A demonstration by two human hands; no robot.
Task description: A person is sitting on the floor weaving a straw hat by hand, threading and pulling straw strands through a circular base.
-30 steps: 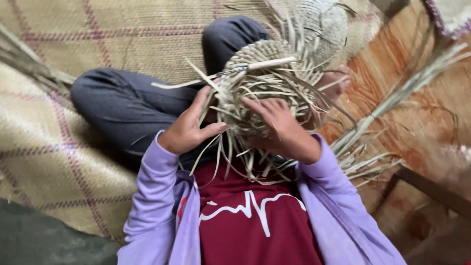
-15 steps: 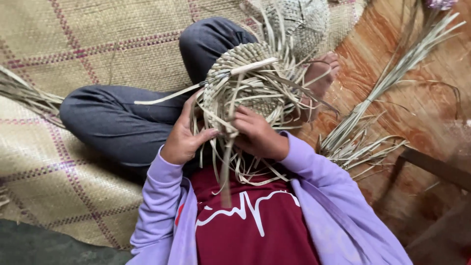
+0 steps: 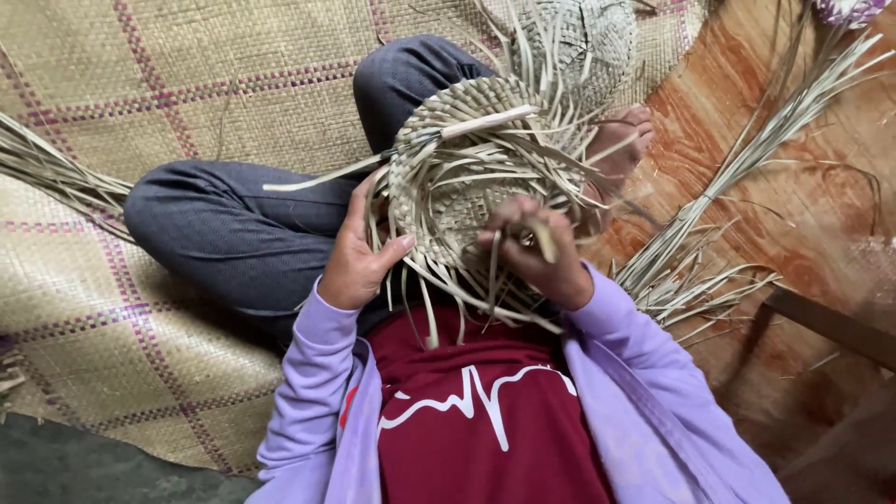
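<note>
Half-woven basket [image 3: 467, 168] sits in the person's lap, above the crossed legs [image 3: 233, 233], loose strips fanning out from its rim on all sides. Left hand [image 3: 359, 252] grips the basket's left edge, thumb inside, fingers behind. Right hand [image 3: 537, 252] is closed on a single strip [image 3: 543, 238] at the basket's near right side. A stick [image 3: 485, 121] lies across the basket top. Far side: a second woven piece [image 3: 579, 37]. Right: bundle of palm strips [image 3: 728, 196] on the wooden floor [image 3: 821, 280]. Left: more strips [image 3: 56, 177] on the checked mat [image 3: 112, 93].
</note>
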